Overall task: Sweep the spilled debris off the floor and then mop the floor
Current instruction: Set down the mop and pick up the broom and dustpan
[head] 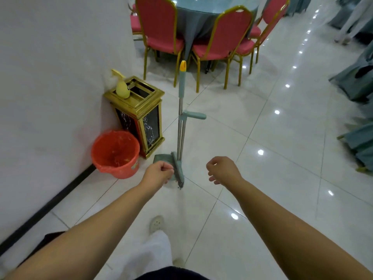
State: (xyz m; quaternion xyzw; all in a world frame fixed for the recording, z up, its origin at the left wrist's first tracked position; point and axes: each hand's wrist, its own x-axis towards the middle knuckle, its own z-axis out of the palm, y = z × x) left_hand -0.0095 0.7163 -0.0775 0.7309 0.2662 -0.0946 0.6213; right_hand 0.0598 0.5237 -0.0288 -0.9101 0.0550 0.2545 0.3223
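Note:
A teal broom and dustpan set [180, 126] stands upright on the white tiled floor, its yellow-capped handle [182, 66] pointing up and its brush head [178, 173] on the floor. My left hand [159, 172] hovers in front of the dustpan's base with fingers curled, holding nothing. My right hand [223, 168] hangs to the right of the brush head, fingers loosely curled, also holding nothing. Neither hand touches the broom. No debris on the floor is plainly visible.
A red bucket [115, 153] lined with a bag sits by the wall, next to a gold-framed bin [139, 118] with a yellow spray bottle [122, 85] on top. Red chairs [224, 41] surround a draped table behind. Covered chairs [355, 81] line the right.

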